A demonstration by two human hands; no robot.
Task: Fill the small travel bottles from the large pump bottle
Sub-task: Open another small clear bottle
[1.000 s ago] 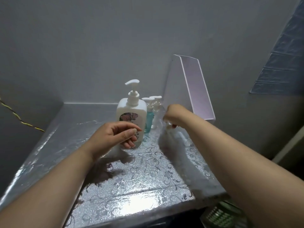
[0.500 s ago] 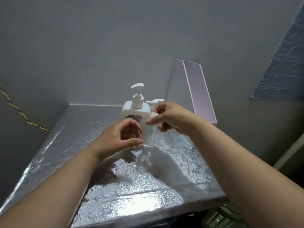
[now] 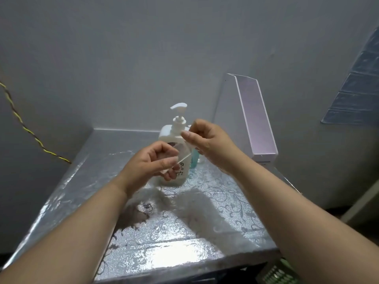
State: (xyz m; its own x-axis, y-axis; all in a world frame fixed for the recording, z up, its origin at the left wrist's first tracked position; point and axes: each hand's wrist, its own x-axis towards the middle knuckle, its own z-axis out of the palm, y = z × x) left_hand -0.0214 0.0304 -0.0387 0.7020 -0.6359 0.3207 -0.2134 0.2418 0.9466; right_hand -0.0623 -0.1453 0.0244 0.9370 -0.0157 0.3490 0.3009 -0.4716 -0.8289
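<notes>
head view: the large pump bottle (image 3: 174, 138) stands upright at the back of the silver tabletop (image 3: 164, 232), with a teal travel bottle (image 3: 194, 160) just beside it on its right. in front, the left hand (image 3: 150, 163) curls its fingers round what looks like a clear travel bottle (image 3: 176, 163), hard to make out against the white behind. the right hand (image 3: 207, 140) pinches the top of a thin dip tube (image 3: 185, 158) that slants down toward the left hand; its cap is hidden by the fingers. the clear bottle is probably light, thin-walled and slick, so hold it gently round the body, mouth up. the big one looks heavy and steady; press its pump from above.
</notes>
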